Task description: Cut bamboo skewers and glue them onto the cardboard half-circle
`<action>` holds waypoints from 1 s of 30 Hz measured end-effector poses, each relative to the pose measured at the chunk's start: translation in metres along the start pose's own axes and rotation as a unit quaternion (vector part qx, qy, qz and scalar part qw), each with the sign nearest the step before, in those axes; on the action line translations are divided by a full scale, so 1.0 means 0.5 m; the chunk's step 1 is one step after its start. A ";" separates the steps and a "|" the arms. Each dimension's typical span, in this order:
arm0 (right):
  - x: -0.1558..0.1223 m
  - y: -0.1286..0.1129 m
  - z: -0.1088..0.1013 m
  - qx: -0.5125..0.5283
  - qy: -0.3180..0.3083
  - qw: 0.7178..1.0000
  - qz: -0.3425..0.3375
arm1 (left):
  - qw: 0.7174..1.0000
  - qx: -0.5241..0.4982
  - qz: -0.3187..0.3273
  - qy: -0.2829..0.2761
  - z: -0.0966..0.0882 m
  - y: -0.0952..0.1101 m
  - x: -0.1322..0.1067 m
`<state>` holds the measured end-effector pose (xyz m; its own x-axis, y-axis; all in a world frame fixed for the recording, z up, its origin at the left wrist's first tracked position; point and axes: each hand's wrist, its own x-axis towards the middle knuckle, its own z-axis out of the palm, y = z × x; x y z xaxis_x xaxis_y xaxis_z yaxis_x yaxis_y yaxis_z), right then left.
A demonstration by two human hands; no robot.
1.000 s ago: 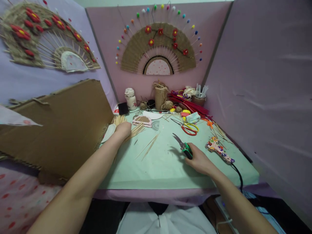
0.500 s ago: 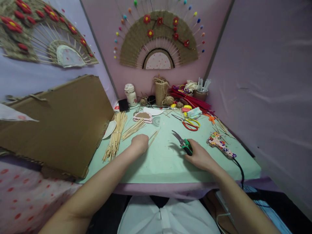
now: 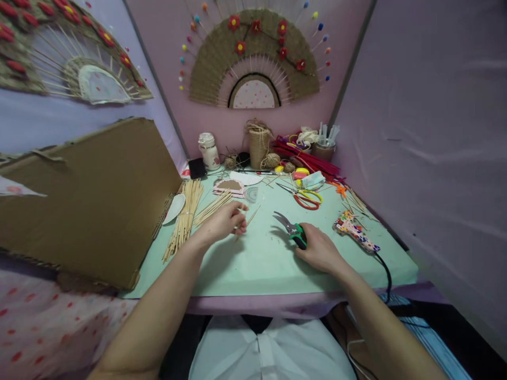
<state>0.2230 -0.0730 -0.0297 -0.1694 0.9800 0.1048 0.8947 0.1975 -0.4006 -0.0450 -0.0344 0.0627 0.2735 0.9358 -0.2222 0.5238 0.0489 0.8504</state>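
Observation:
My left hand (image 3: pixel 226 220) hovers over the left middle of the table, its fingers loosely bent and apart, with nothing visible in them. A few thin bamboo sticks (image 3: pixel 254 215) lie just beside and partly beneath its fingertips. Behind that hand is a small heap of cut sticks (image 3: pixel 213 207), and farther left a thick bundle of longer sticks (image 3: pixel 185 216). In my right hand (image 3: pixel 320 249) are green-and-black pruning shears (image 3: pixel 296 235), held by the handles. Their blades are parted and point up and left, just above the table.
Scissors (image 3: pixel 307 199) and a patterned glue gun (image 3: pixel 356 232) with a black cord lie to the right. A large cardboard sheet (image 3: pixel 91 206) leans at left. Along the back stand a white jar (image 3: pixel 208 151), a twine-wrapped holder (image 3: pixel 259 148) and red pipe cleaners (image 3: pixel 309 158).
My left hand has loosened from a closed grip near the sticks, and its fingers now spread. My right hand keeps the shears in nearly the same place. The view has shifted slightly.

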 end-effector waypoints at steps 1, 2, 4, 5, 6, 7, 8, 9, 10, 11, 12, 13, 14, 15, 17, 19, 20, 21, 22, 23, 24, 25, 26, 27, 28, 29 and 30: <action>0.001 0.000 0.000 -0.002 0.000 1.000 0.003 | 0.993 -0.113 0.005 -0.029 0.020 0.002 -0.001; 0.001 0.000 0.000 -0.003 0.000 1.000 0.005 | 0.978 -0.203 0.004 -0.045 0.041 0.003 -0.001; 0.001 0.000 0.000 -0.004 0.002 1.000 0.004 | 0.941 -0.333 -0.006 -0.064 0.082 -0.003 0.001; 0.001 0.000 0.000 -0.006 0.004 1.000 0.004 | 0.924 -0.376 -0.013 -0.071 0.098 -0.008 0.003; 0.001 0.001 0.000 -0.008 0.007 1.000 0.004 | 0.911 -0.405 -0.020 -0.078 0.111 -0.015 0.005; 0.001 0.001 0.000 -0.011 0.010 1.000 0.006 | 0.903 -0.421 -0.027 -0.081 0.120 -0.023 0.007; 0.001 0.001 0.000 -0.014 0.011 1.000 0.008 | 0.902 -0.424 -0.033 -0.079 0.126 -0.031 0.009; 0.001 0.002 0.001 -0.018 0.011 1.000 0.009 | 0.906 -0.415 -0.037 -0.066 0.129 -0.038 0.011; 0.001 0.003 0.002 -0.021 0.011 1.000 0.011 | 0.914 -0.400 -0.039 -0.045 0.131 -0.046 0.013; 0.001 0.004 0.004 -0.024 0.011 1.000 0.012 | 0.923 -0.384 -0.037 -0.020 0.132 -0.052 0.015; 0.001 0.004 0.005 -0.027 0.012 0.999 0.012 | 0.928 -0.371 -0.032 0.005 0.134 -0.057 0.017; 0.001 0.005 0.006 -0.029 0.013 0.999 0.012 | 0.930 -0.367 -0.024 0.024 0.135 -0.061 0.019; 0.001 0.005 0.007 -0.030 0.014 0.999 0.011 | 0.927 -0.372 -0.013 0.036 0.138 -0.064 0.020; 0.001 0.005 0.008 -0.031 0.015 0.999 0.011 | 0.924 -0.380 0.002 0.041 0.141 -0.066 0.021; 0.001 0.004 0.008 -0.034 0.016 0.999 0.011 | 0.921 -0.384 0.040 0.046 0.150 -0.066 0.021; 0.001 0.003 0.007 -0.037 0.014 0.999 0.011 | 0.925 -0.366 0.085 0.055 0.159 -0.066 0.019; 0.001 0.002 0.006 -0.038 0.013 0.999 0.012 | 0.928 -0.353 0.109 0.058 0.163 -0.068 0.018; 0.001 0.001 0.005 -0.040 0.012 0.999 0.012 | 0.931 -0.337 0.131 0.056 0.167 -0.070 0.017; 0.001 0.000 0.005 -0.042 0.012 0.999 0.013 | 0.935 -0.317 0.151 0.053 0.170 -0.074 0.016; 0.001 0.000 0.004 -0.044 0.012 0.999 0.014 | 0.940 -0.291 0.169 0.050 0.173 -0.080 0.016; 0.001 0.000 0.004 -0.045 0.013 0.999 0.016 | 0.947 -0.260 0.182 0.046 0.174 -0.086 0.017; 0.000 0.000 0.004 -0.045 0.014 0.999 0.016 | 0.954 -0.227 0.190 0.043 0.175 -0.093 0.017; 0.000 0.000 0.005 -0.044 0.015 0.999 0.015 | 0.961 -0.194 0.194 0.044 0.175 -0.099 0.017; 0.000 0.000 0.005 -0.042 0.016 0.999 0.014 | 0.966 -0.162 0.195 0.048 0.174 -0.105 0.018; 0.000 0.001 0.005 -0.041 0.017 0.999 0.012 | 0.970 -0.131 0.196 0.053 0.173 -0.110 0.017; 0.000 0.001 0.006 -0.041 0.017 0.999 0.011 | 0.973 -0.103 0.196 0.059 0.171 -0.113 0.017; -0.001 0.001 0.006 -0.042 0.017 0.999 0.010 | 0.975 -0.078 0.197 0.065 0.170 -0.115 0.016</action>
<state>0.2224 -0.0731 -0.0326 -0.1381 0.9821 0.1282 0.9295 0.1732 -0.3255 -0.0043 -0.0593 -0.0286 0.3192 0.9284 0.1901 0.2676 -0.2807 0.9217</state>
